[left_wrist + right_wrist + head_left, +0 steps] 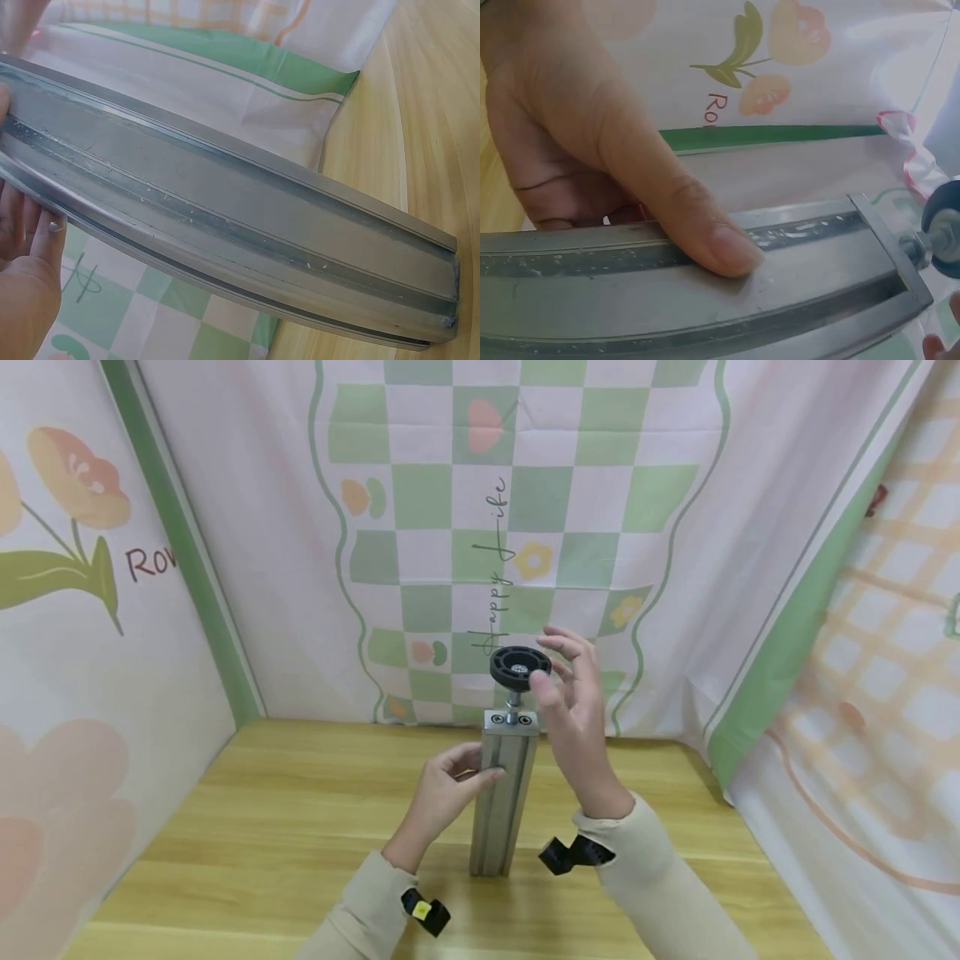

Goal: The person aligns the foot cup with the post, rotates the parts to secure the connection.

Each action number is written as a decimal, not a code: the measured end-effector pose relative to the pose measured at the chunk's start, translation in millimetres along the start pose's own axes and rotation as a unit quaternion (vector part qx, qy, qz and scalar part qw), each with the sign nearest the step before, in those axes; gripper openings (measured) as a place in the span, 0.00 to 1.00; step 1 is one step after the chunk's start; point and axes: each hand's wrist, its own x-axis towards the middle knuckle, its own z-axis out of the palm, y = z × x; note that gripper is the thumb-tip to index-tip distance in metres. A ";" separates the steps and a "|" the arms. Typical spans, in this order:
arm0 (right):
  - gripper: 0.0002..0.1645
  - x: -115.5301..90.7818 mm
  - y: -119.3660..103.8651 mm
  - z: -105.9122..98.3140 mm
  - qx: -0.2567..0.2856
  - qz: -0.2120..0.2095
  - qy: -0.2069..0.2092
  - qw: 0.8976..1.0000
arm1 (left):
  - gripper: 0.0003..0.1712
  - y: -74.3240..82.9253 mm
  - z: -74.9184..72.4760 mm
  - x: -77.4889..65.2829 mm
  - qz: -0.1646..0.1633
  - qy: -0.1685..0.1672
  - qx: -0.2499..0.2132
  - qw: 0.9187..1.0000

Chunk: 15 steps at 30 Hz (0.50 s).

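Observation:
A tall grey aluminium profile [504, 802] stands upright on the wooden table, with grooves along its sides and an end plate [495, 723] with screws on top. From that plate rises a threaded bolt bearing a round black levelling foot [519, 668]. My left hand [450, 783] grips the profile's upper part, its thumb [731, 247] across the near face in the right wrist view. Beside the foot's right rim is my right hand [577, 718], fingers spread and loosely bent; whether the thumb touches the rim is unclear. The left wrist view shows the profile [247, 195] lengthwise.
The wooden table [300, 827] spreads around the profile's base. A printed cloth [427, 427] with green checks hangs behind, and patterned cloths hang at left and right. Each beige sleeve carries a black wrist camera [577, 853].

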 end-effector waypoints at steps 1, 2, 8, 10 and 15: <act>0.28 2.2 1.1 -1.6 0.019 0.011 -0.014 1.000 | 0.19 0.0 0.1 0.0 -0.002 0.001 0.002 1.000; 0.28 4.5 2.4 -3.3 0.042 0.022 -0.029 0.998 | 0.19 -0.1 0.2 -0.1 -0.003 0.001 0.002 1.000; 0.31 18.4 12.5 -11.4 0.219 0.094 -0.135 0.962 | 0.19 0.7 0.3 0.6 -0.008 0.001 0.004 1.000; 0.31 20.9 15.9 -13.4 0.260 0.111 -0.166 0.945 | 0.19 1.3 0.5 0.5 -0.009 0.002 0.004 1.000; 0.31 22.6 20.8 -14.6 0.347 0.140 -0.208 0.904 | 0.18 2.6 1.1 -0.4 -0.016 0.005 0.004 1.000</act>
